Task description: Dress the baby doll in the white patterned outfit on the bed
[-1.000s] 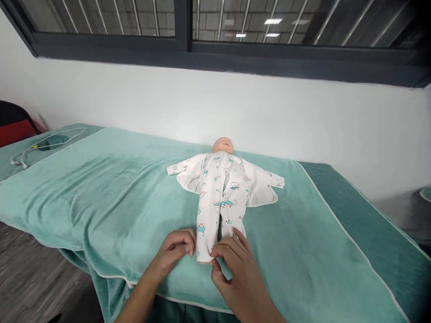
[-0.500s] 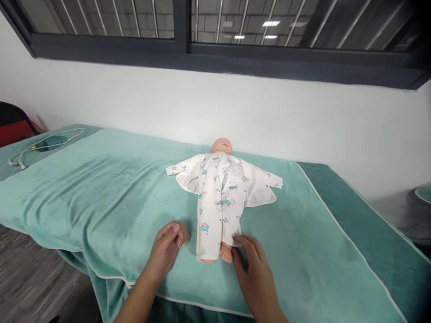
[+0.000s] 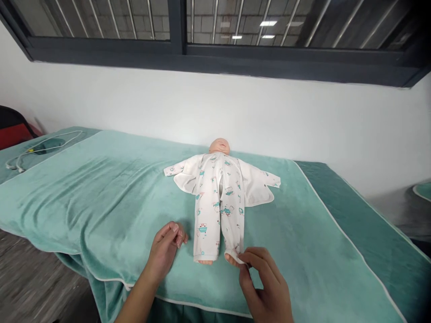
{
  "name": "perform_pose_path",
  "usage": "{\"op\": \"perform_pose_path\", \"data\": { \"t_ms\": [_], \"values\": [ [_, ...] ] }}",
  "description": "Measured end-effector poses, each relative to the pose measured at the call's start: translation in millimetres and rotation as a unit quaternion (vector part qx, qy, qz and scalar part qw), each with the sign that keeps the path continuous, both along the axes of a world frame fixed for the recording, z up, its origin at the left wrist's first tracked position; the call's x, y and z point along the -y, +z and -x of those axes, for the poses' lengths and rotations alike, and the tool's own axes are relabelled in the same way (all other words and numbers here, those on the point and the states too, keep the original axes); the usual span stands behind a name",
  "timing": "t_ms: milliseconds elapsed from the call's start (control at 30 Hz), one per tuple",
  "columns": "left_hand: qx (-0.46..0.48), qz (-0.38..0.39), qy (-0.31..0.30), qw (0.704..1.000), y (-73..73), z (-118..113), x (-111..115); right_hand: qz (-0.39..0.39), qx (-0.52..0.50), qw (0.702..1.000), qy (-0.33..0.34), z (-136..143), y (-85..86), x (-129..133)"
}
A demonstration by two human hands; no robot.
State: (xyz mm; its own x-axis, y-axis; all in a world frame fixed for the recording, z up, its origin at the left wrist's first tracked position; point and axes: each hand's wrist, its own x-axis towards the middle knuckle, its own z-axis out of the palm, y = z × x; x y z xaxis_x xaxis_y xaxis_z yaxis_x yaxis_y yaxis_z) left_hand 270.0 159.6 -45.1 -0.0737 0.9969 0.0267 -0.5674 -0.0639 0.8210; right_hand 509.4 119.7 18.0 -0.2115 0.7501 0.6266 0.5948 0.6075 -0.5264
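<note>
A baby doll (image 3: pixel 219 146) lies face up on a green cloth, its head toward the wall. White printed trousers (image 3: pixel 207 220) cover its front and legs, with the toes showing at both cuffs. A white top (image 3: pixel 256 181) is spread under it, sleeves out to both sides. My right hand (image 3: pixel 262 278) pinches the cuff of the trouser leg on the right, beside the doll's foot. To the left of the legs, my left hand (image 3: pixel 168 244) rests on the cloth with its fingers curled together; whether anything is in them is hidden.
The green cloth (image 3: pixel 117 188) covers a bed against a white wall, below a dark-framed window (image 3: pixel 208 58). A white cable (image 3: pixel 43 148) lies at the far left, near a red and black object (image 3: pixel 15 130). Darker green cloth (image 3: pixel 357 206) shows at the right.
My right hand has moved slightly right and toward me, taking hold of the cuff. That trouser leg is now straighter and lower over the foot, with a gap between the legs.
</note>
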Motion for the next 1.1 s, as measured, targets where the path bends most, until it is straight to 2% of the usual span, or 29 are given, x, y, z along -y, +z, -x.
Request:
{"op": "perform_pose_path", "data": {
  "t_ms": [133, 267, 367, 500, 700, 800, 967, 1100],
  "values": [
    [0.001, 0.007, 0.0, 1.0, 0.3, 0, 1, 0.026, 0.071, 0.997, -0.023, -4, -14.6, -5],
    [0.005, 0.005, 0.002, 1.0, 0.2, 0, 1, 0.022, 0.096, 0.995, -0.018, -2, -24.0, -8],
    [0.0, 0.003, 0.004, 1.0, 0.2, 0, 1, 0.032, 0.1, 0.994, -0.008, 3, -21.4, -13],
    [-0.003, 0.006, 0.007, 1.0, 0.5, 0, 0, 0.05, 0.087, 0.995, -0.004, 14, -8.3, -23],
    [-0.004, 0.009, 0.009, 1.0, 1.6, -1, 1, 0.047, -0.001, 0.999, 0.008, 19, 11.8, -18],
    [-0.005, 0.007, 0.012, 1.0, 1.7, -1, 1, 0.048, 0.012, 0.999, 0.016, 14, 10.0, -12],
    [0.005, 0.008, 0.011, 1.0, 1.8, 0, 0, 0.022, 0.035, 0.998, 0.036, 3, -3.1, -5],
    [0.008, 0.012, 0.015, 1.0, 2.4, -1, 0, 0.057, 0.017, 0.996, 0.062, -5, -4.5, -6]
  ]
}}
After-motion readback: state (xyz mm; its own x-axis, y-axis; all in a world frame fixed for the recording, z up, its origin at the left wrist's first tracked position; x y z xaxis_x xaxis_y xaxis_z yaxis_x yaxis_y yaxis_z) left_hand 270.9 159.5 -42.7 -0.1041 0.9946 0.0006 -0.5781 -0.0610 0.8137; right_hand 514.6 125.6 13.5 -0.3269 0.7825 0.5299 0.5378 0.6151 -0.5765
